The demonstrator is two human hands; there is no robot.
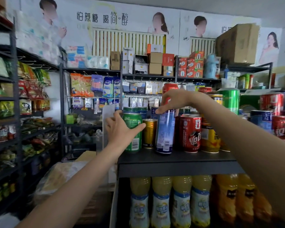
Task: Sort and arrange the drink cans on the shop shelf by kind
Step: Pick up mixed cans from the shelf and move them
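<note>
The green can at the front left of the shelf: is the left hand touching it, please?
Touching. The head view shows the left hand around the green can, thumb lying across its front and fingers behind its left side.

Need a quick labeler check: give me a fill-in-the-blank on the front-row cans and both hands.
1. The left hand wraps the ____ can at the row's left end.
2. The short can between the green and blue cans is ____.
3. The right hand touches the top of the tall ____ can.

Missing: green; gold; blue
</note>
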